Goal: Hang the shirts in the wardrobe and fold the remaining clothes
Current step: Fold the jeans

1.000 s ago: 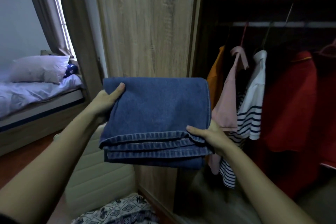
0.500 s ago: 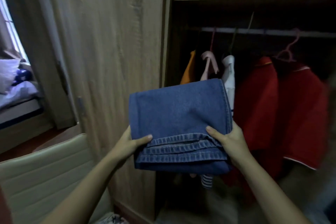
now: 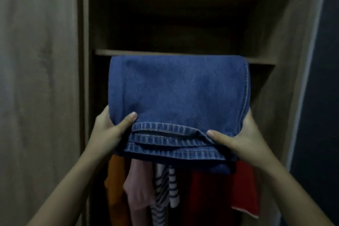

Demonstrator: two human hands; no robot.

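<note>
Folded blue jeans (image 3: 178, 93) fill the middle of the view, held flat in front of the open wardrobe. My left hand (image 3: 110, 130) grips their near left corner, thumb on top. My right hand (image 3: 240, 137) holds the near right corner the same way. The far edge of the jeans reaches the front edge of the wooden shelf (image 3: 102, 52). Below the jeans hang shirts: an orange one (image 3: 114, 185), a pink one (image 3: 139, 185), a striped one (image 3: 165, 194) and a red one (image 3: 211, 198).
The shelf compartment (image 3: 174, 20) above the hanging rail is dark. A closed wooden wardrobe door (image 3: 36, 79) stands on the left. The wardrobe's right side panel (image 3: 286, 71) and a dark wall (image 3: 322, 97) bound the right.
I have turned from the bed side to face the open wardrobe. The jeans have risen from chest height up to the shelf edge, and both hands have shifted to the near corners.
</note>
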